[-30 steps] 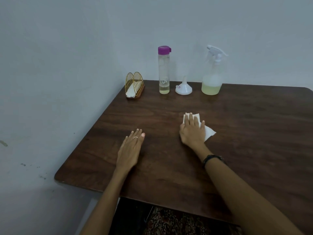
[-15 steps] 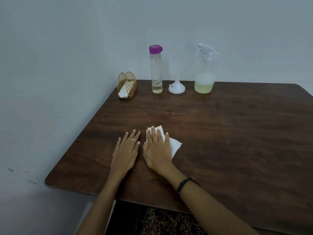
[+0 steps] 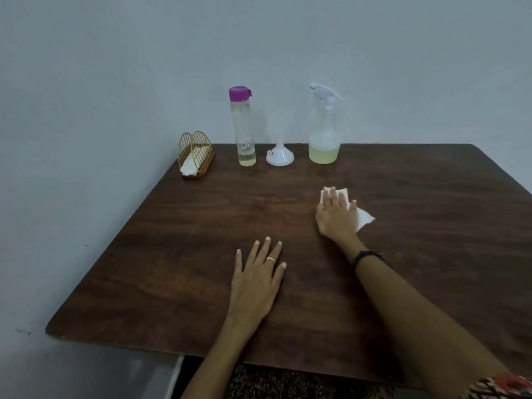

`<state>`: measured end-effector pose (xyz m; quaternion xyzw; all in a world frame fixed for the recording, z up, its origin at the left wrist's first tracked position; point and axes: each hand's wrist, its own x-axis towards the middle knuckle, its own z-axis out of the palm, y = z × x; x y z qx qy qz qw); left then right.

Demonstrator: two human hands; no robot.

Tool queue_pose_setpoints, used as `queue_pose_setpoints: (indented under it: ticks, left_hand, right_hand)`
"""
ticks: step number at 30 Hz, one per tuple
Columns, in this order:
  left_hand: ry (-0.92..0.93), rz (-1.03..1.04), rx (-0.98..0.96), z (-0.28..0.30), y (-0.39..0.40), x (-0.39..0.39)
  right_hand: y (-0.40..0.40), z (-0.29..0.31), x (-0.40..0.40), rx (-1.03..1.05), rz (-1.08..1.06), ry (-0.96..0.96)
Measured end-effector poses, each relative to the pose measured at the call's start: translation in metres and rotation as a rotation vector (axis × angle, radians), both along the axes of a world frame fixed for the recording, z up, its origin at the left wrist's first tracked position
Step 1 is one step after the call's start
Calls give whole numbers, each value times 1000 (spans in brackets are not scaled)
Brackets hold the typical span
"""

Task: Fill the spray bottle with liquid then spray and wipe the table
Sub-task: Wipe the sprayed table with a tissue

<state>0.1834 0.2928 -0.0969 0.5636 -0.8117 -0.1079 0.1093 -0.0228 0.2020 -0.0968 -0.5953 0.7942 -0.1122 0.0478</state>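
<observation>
wiping under way on a dark wooden table

the right hand (image 3: 335,217) lies flat, fingers straight, pressing a white paper napkin (image 3: 363,218) to the wooden table (image 3: 431,254) right of centre; the napkin shows beyond the fingertips and to the right of the palm. the left hand (image 3: 256,283) rests nearer and to the left, fingers spread, holding nothing, a ring on one finger. the napkin looks thin, soft and very light, likely to bunch or tear once damp, so a broad flat palm suits it better than a pinch. at the far edge stands the spray bottle (image 3: 324,131), upright, head fitted, pale yellow liquid filling its lower part; it is probably light and slightly slick plastic, best taken round the narrow neck below the trigger. just left of it sits a white funnel (image 3: 279,156), mouth down, with a small tag whose print is too small to read. further left stands a tall clear bottle (image 3: 244,131) with a purple cap, a little liquid left, bearing a faint white marking that cannot be made out. leftmost is a gold wire napkin holder (image 3: 195,155). no brand is legible.
</observation>
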Motion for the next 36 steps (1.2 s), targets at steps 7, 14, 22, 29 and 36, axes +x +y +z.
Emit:
queue_pose_setpoints:
  ticks: [7, 14, 22, 29, 36]
  left_hand:
    - [18, 10, 3, 0, 0, -1]
    - [-22, -19, -18, -4, -1, 2]
    - [42, 2, -16, -2, 0, 2]
    - [61, 3, -6, -2, -1, 3]
    - [25, -33, -8, 2, -1, 4]
  right_hand:
    - [48, -2, 3, -24, -91, 45]
    - [80, 2, 91, 13, 145, 38]
    - [127, -5, 26, 21, 58, 121]
    - [157, -3, 10, 37, -220, 64]
    - [156, -6, 116, -107, -77, -28]
